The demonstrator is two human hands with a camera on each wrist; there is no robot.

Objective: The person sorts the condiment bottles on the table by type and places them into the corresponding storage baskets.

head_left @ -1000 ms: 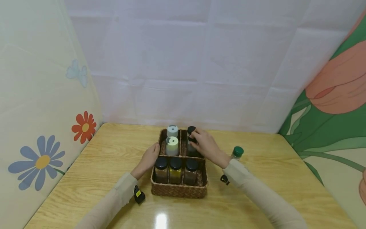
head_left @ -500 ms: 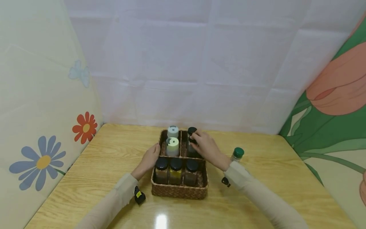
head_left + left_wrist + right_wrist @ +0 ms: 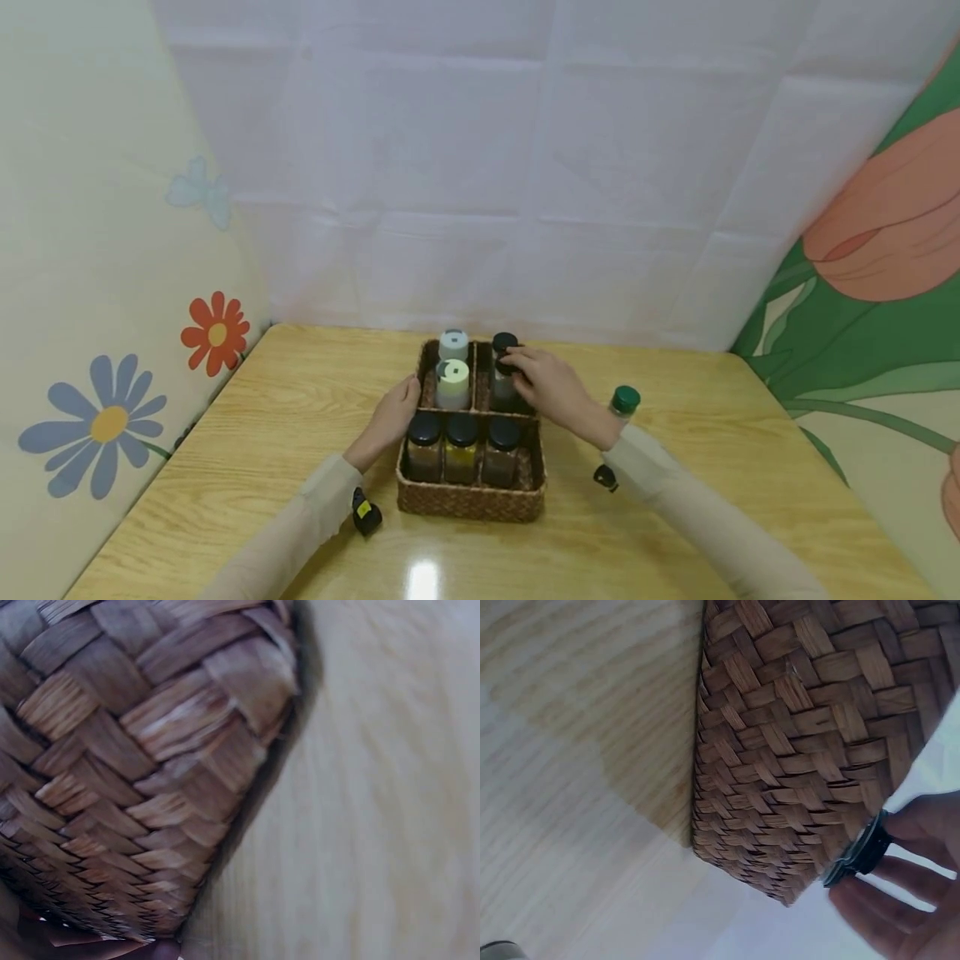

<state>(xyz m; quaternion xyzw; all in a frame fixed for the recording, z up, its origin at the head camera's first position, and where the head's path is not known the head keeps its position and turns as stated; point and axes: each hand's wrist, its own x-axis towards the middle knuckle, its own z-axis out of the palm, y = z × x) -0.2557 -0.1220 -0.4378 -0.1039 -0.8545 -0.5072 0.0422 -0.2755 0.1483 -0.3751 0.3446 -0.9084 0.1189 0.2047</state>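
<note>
My right hand curls its fingertips round the black lid of a glass spice jar standing in the back right compartment of the brown woven basket. My left hand rests with relaxed fingers against the basket's left wall (holding nothing). A green-capped bottle stands on the wooden table, just right of my right wrist.

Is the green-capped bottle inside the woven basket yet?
No, the green-capped bottle stands on the table, outside the woven basket, just beyond the right hand.
</note>
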